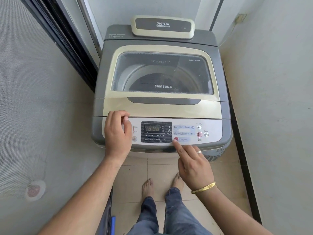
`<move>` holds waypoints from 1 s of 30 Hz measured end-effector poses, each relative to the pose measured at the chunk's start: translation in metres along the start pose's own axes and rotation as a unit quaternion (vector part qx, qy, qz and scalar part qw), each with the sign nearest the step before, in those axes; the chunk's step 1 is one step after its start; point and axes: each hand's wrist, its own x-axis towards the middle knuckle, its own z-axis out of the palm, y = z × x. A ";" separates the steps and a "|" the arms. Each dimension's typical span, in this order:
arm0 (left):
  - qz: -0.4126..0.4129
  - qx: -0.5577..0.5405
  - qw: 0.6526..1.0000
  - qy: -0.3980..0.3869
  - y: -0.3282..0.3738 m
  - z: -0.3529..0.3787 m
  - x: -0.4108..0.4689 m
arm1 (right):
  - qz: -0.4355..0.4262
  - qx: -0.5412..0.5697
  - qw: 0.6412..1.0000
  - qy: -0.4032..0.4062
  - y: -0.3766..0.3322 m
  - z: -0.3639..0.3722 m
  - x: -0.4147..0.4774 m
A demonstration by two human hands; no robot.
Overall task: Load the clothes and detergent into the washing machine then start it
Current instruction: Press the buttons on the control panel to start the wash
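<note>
Nearest, bare feet on the tiled floor, jeans below. Above them, right hand with ring and gold bangle, index fingertip stretched out and touching the red Program button on the control panel; other fingers curled in, grip holding nothing. Left hand resting on the panel's left end, fingers loosely curled, grip closed around nothing, thumb near the lid's front edge. Between the hands, lit display reading digits. To the right, Start/Pause button and Power button, both untouched. Farther back, washing machine with glass lid shut; dark drum seen through it, contents unclear. Farthest, a box marked DIGITAL on the rear.
</note>
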 end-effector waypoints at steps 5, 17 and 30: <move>-0.033 -0.010 0.999 0.036 -0.003 -0.007 0.001 | 0.011 -0.005 1.000 -0.001 -0.002 0.002 -0.001; -0.036 -0.019 0.998 0.047 -0.010 -0.007 0.002 | 0.012 -0.027 1.000 0.002 -0.001 0.007 0.000; -0.035 -0.021 0.998 0.051 -0.010 -0.008 0.001 | 0.014 -0.020 1.000 -0.004 -0.001 0.006 0.001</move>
